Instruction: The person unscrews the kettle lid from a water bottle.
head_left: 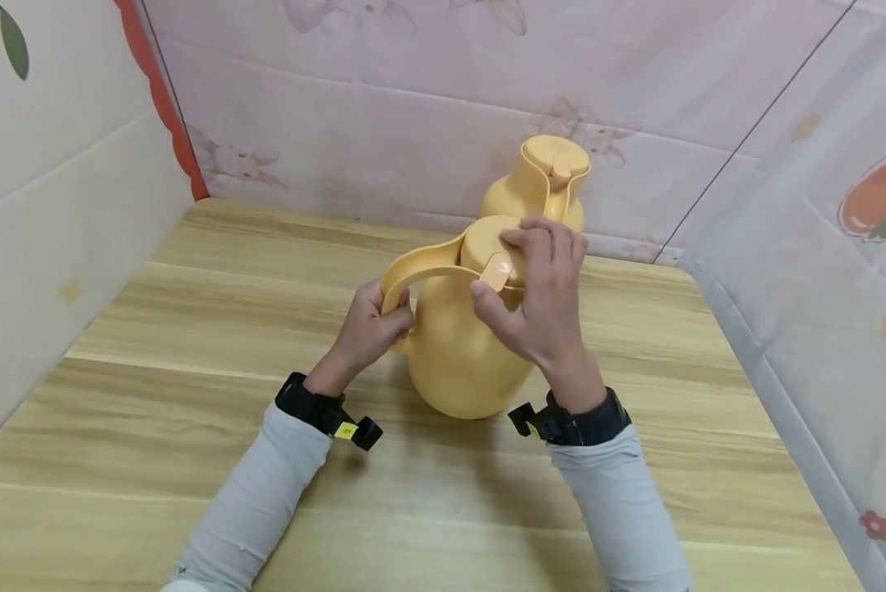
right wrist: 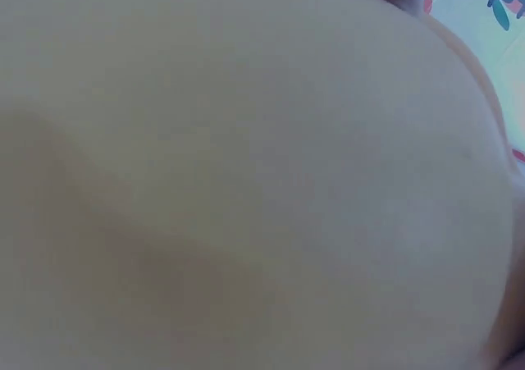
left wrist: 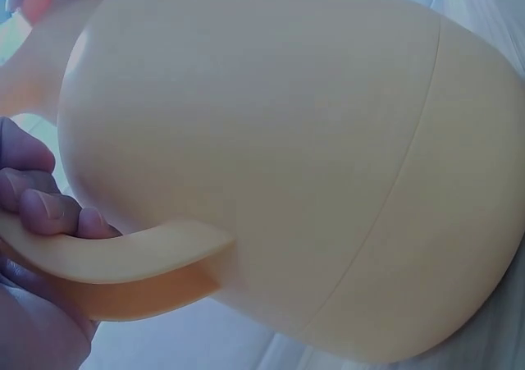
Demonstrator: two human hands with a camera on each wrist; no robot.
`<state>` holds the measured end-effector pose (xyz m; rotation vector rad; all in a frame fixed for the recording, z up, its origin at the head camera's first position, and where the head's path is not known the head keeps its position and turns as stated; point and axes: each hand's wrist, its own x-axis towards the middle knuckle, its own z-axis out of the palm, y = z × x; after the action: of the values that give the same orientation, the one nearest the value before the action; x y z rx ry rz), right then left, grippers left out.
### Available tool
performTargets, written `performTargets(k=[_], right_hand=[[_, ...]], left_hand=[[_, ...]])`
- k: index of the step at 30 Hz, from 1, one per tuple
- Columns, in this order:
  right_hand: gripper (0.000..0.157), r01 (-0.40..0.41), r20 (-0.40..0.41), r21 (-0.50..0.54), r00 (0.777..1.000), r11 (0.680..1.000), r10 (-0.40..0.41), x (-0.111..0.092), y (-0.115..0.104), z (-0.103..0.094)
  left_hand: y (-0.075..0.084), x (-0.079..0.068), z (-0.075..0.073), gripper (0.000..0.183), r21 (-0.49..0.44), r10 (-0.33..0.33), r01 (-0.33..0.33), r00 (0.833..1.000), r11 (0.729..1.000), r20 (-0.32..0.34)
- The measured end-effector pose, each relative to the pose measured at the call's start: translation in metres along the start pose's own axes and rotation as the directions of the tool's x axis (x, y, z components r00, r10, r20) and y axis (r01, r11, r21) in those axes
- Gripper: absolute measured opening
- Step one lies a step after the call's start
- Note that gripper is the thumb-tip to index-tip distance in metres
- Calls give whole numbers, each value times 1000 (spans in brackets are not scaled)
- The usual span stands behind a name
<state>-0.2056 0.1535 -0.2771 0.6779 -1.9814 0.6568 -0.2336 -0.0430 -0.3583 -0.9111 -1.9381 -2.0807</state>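
A yellow thermos jug with a looped handle stands between both hands over the table. My left hand grips that handle, its fingers wrapped round the loop in the left wrist view. At the top, my right hand holds the round lid, with curled fingers on the lid's far side and the thumb beside the light orange tab. The jug's smooth body fills most of the right wrist view, which hides the right fingers there.
A second yellow jug of the same kind stands right behind, by the back wall. The wood-grain table is bordered by printed cloth walls on the left, back and right.
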Motion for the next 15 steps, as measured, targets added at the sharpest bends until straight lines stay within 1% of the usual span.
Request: performTargets(k=[5, 9, 12, 15], right_hand=[[48, 50, -66, 87, 997, 995, -44, -3, 3, 2], [45, 64, -90, 141, 995, 988, -52, -5, 5, 2], [48, 73, -93, 168, 994, 983, -58, -5, 6, 0], [46, 85, -110, 184, 992, 979, -66, -6, 7, -2]], left_hand=[[-2, 0, -1, 13, 10, -7, 7, 1000, 1000, -10], [-3, 0, -2, 13, 12, -1, 1, 1000, 1000, -14], [-3, 1, -3, 13, 14, 0, 0, 1000, 1000, -3], [-2, 2, -3, 13, 14, -19, 18, 1000, 1000, 20]])
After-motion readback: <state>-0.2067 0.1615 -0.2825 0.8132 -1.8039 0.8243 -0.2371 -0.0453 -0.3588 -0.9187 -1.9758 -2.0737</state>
